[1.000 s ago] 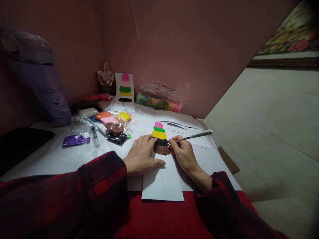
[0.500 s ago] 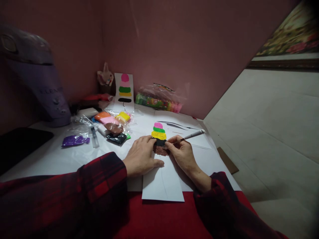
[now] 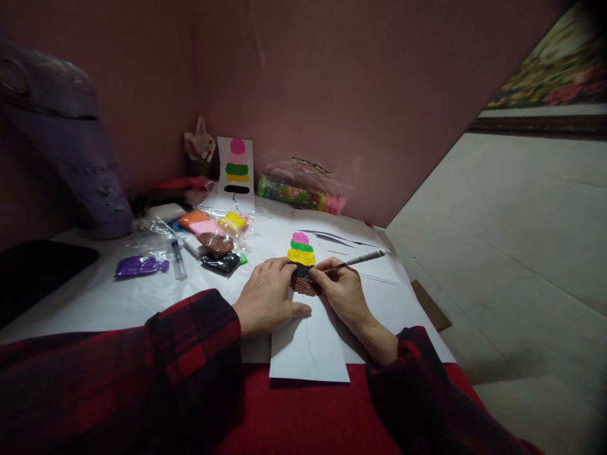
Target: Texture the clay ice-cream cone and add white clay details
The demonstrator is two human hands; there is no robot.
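Just below the frame's centre, the right hand (image 3: 345, 292) has its grip clamped on a striped-handled tool (image 3: 363, 258), fingertips at the black band (image 3: 300, 270) of a layered clay picture (image 3: 301, 255). The left hand (image 3: 268, 297), thumb and fingers apart, lies on the white paper (image 3: 310, 351) at lower centre.

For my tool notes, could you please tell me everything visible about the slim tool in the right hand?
The slim tool has a striped grey-white handle with a pale end and a darker, narrower shaft; its material is unclear. The right hand grips it, slanting up and rightward. Its tip, near the black layer, is hard to make out.
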